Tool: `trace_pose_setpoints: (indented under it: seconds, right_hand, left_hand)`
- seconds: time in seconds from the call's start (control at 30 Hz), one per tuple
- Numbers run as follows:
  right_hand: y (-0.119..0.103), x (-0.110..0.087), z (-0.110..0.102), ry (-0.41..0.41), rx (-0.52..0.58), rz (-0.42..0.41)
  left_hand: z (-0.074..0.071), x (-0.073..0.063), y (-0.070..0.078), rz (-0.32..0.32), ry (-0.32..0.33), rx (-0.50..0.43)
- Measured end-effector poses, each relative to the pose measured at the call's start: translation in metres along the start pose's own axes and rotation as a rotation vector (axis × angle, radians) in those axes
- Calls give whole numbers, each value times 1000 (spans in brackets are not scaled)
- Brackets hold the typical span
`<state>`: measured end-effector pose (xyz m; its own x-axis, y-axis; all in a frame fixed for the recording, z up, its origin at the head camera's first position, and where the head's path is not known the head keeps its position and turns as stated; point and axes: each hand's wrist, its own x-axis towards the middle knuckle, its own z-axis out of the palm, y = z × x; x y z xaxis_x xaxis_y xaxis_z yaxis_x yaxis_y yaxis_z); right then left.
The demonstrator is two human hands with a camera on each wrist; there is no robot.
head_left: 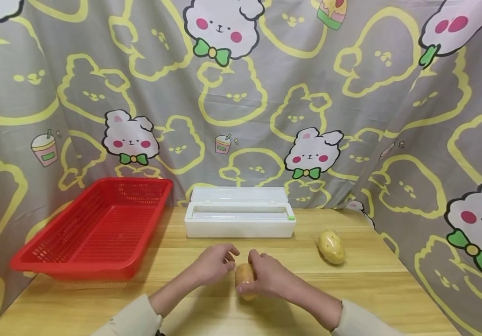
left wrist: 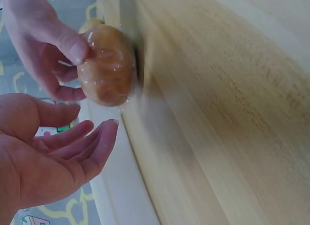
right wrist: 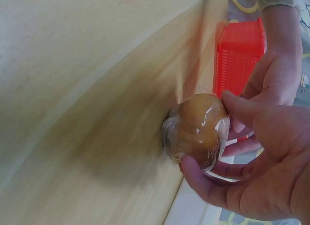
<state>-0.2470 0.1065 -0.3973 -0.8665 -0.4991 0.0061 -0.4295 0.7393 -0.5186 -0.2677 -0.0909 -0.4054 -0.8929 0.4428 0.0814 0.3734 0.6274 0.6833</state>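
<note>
My right hand (head_left: 272, 276) grips a round, smooth brown item wrapped in clear cling film (right wrist: 201, 125), thumb on one side and fingers on the other. The film is crinkled and shiny, gathered on the side toward the table. It is held low over the wood, in front of me in the head view (head_left: 246, 281). My left hand (left wrist: 63, 152) hovers just left of it, fingers loosely bent and holding nothing. Behind both hands stands a white cling film dispenser box (head_left: 241, 228), lid raised, a roll inside and a green piece at its right end.
A large red plastic basket (head_left: 140, 254) with slotted walls stands at the left of the wooden table (head_left: 207, 317). Toward the right lies a yellowish, spotted potato (head_left: 331, 246) with a shine. A patterned grey curtain (head_left: 241, 135) hangs behind and at both sides.
</note>
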Motion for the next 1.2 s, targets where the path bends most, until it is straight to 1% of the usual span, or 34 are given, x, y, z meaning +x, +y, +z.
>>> trace_pose_setpoints:
  seconds: [0.1, 0.2, 0.27, 0.4, 0.53, 0.63, 0.67, 0.73, 0.93, 1.07, 1.2]
  right_hand:
    - [3, 0, -2, -22, 26, 48]
    - [11, -1, -7, -10, 14, 76]
    - [18, -1, -11, 22, -12, 89]
    - [39, 0, -25, 123, -104, 117]
    - [62, -1, -42, 195, -201, 204]
    - [77, -4, -53, 210, -244, 274]
    - [81, -5, -55, 217, -257, 284]
    - [89, -8, -59, 224, -272, 297]
    - [104, -15, -60, 244, -317, 286]
    - [109, -18, -61, 255, -333, 276]
    - [112, -21, -63, 240, -356, 271]
  left_hand:
    - [-2, 0, -1, -7, 37, 20]
    - [-3, -1, -2, -11, 56, 26]
    - [-4, -1, -3, -6, 65, 24]
    - [-4, -2, -5, -5, 72, 26]
    - [-4, -2, -7, -22, 75, 41]
    - [-4, -2, -9, -25, 81, 54]
    - [-5, -2, -10, -27, 83, 56]
    - [-5, -2, -11, -26, 87, 57]
    - [-7, -4, -14, -23, 103, 57]
    - [-7, -2, -17, -22, 111, 67]
    - [-7, -1, -18, -28, 112, 73]
